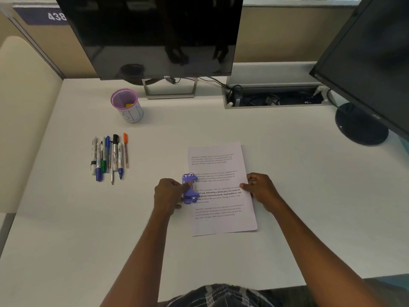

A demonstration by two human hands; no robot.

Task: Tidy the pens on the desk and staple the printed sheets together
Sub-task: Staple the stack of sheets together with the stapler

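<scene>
White desk (pixel 287 173): left hand (pixel 167 194) grips purple stapler (pixel 190 189) at printed sheets (pixel 221 189), right hand (pixel 261 189) pinching their edge.

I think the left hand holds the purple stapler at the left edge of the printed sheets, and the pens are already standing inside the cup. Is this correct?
Not fully. The head view shows the pens lying in a row on the desk, apart from the cup. The rest holds: the left hand holds the purple stapler at the left edge of the printed sheets.
</scene>
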